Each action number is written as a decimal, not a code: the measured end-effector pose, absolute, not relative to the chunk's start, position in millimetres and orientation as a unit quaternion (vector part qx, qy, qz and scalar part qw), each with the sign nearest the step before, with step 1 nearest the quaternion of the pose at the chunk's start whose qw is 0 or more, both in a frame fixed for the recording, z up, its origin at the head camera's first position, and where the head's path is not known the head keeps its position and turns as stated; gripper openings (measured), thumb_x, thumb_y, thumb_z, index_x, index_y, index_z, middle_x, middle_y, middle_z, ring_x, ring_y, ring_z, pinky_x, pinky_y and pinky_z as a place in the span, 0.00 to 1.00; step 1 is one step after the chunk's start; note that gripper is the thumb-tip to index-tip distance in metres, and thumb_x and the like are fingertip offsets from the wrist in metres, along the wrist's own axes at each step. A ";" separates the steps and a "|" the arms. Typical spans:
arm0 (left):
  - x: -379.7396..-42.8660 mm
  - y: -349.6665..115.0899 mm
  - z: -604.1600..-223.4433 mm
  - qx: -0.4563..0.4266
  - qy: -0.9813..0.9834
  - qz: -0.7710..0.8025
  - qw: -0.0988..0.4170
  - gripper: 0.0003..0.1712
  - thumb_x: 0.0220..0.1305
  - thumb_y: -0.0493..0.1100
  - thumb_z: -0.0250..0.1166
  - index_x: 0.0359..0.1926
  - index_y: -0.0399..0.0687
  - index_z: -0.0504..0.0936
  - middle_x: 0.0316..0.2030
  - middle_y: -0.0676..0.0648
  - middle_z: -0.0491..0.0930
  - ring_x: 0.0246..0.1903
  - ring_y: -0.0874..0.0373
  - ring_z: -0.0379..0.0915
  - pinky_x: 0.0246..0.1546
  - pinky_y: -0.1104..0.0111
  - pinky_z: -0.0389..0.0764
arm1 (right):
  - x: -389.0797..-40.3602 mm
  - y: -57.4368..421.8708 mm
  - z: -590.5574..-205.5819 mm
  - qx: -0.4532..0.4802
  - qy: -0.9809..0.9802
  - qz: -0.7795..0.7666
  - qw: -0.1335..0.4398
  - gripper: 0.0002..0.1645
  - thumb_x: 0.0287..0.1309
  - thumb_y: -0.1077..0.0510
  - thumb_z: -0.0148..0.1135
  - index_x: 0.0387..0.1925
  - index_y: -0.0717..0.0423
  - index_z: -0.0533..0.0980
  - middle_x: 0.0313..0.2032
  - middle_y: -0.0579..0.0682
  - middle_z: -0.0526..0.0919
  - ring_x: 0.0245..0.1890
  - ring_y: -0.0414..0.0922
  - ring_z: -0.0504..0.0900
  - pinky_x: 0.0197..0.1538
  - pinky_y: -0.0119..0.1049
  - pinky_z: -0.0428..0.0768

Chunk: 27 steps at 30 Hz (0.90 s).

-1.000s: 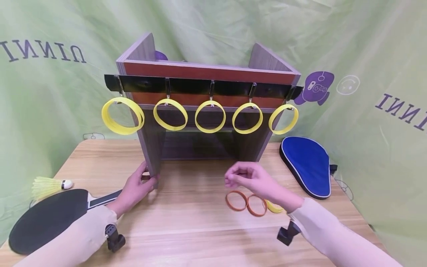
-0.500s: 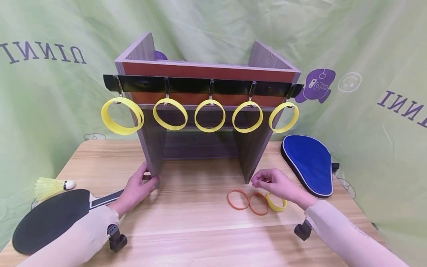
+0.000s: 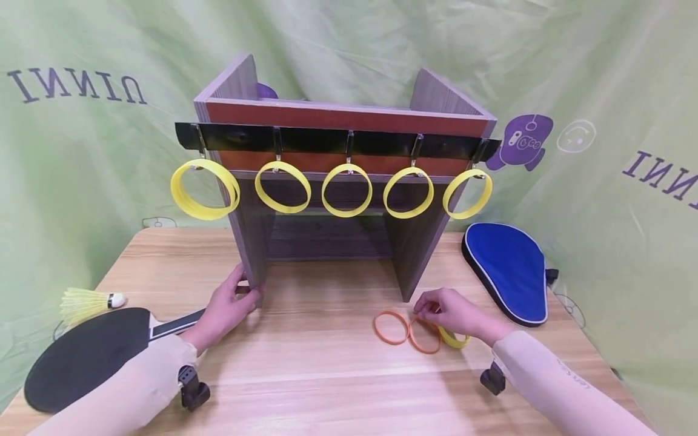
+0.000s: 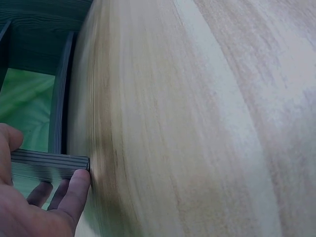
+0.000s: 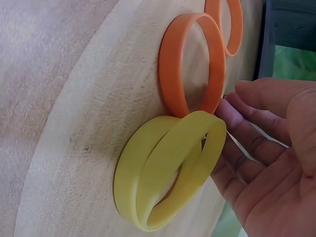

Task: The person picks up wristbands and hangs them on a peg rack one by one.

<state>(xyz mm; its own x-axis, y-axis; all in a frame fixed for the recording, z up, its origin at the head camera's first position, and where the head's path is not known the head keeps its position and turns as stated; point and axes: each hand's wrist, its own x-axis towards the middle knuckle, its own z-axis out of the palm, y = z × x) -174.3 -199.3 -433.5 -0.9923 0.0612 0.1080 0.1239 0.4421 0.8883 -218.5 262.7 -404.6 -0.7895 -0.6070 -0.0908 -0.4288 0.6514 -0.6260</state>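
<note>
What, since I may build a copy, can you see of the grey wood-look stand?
This stand has grey, wood-grained side panels, a red-brown front board and a lower back board. Along the front runs a black bar with five hooks, yellow bands hanging from them. It stands upright on the table, and the left hand grips the foot of its left panel.

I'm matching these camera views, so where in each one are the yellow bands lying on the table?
Head: yellow bands, lower right of center, just below the right hand.
Left wrist: not in it.
Right wrist: just below center, overlapping, next to an orange band.
Shared landmark: the wooden stand, in all three.
</note>
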 end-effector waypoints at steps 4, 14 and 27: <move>-173.4 -196.5 -435.4 -0.056 -0.846 -0.529 0.033 0.38 0.75 0.36 0.59 0.81 0.47 0.57 0.64 0.28 0.74 0.59 0.32 0.78 0.41 0.69 0.86 | -216.6 265.6 -409.4 -0.298 0.898 -0.294 0.140 0.04 0.61 0.66 0.69 0.39 0.60 0.84 0.32 0.48 0.88 0.32 0.32 0.77 0.40 0.27 0.81; -171.8 -198.2 -436.5 -0.061 -0.849 -0.523 0.044 0.37 0.75 0.37 0.60 0.80 0.47 0.59 0.65 0.29 0.74 0.60 0.34 0.78 0.43 0.70 0.85 | -213.7 262.4 -416.2 -0.302 0.912 -0.248 0.121 0.03 0.60 0.65 0.71 0.34 0.58 0.83 0.28 0.43 0.82 0.30 0.31 0.72 0.36 0.26 0.77; -173.0 -198.6 -433.4 -0.060 -0.852 -0.517 0.052 0.37 0.74 0.37 0.60 0.80 0.47 0.59 0.65 0.28 0.75 0.59 0.33 0.78 0.44 0.73 0.83 | -214.5 260.8 -403.4 -0.325 0.906 -0.251 0.101 0.04 0.62 0.66 0.70 0.35 0.55 0.82 0.30 0.44 0.85 0.32 0.32 0.75 0.38 0.27 0.80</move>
<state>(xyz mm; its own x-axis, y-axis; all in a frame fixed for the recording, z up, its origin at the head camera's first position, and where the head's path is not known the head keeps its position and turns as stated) -173.0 -198.6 -433.4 -0.9873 0.0492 0.1512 0.1568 0.4588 0.8746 -214.5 260.8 -403.4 -0.7685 -0.6395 -0.0193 -0.5382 0.6625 -0.5209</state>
